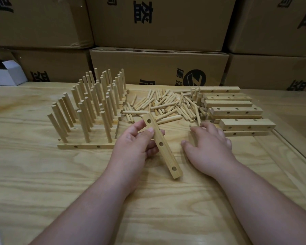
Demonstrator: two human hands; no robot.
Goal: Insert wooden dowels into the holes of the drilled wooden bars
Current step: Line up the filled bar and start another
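The left hand [137, 140] holds one drilled bar [162, 146] in the middle of the frame, with the thumb on top and the fingers curled under it. The bar is tilted: its long way runs from the upper left, by the fingers, down to the lower right, and its low end sits near the table [42, 174]. Three empty holes face up. The right hand [208, 144] lies low over the table just right of the bar, its fingers bent loosely. Something pale like a dowel shows under its fingers, but I cannot tell if it holds it. The pile of loose dowels [166, 105] lies above both hands, a bit nearer the right hand. So the right hand looks best placed to bring a dowel to a hole. Finished bars with standing dowels [88, 106] fill the left, and a stack of empty bars [235, 110] sits at the right.
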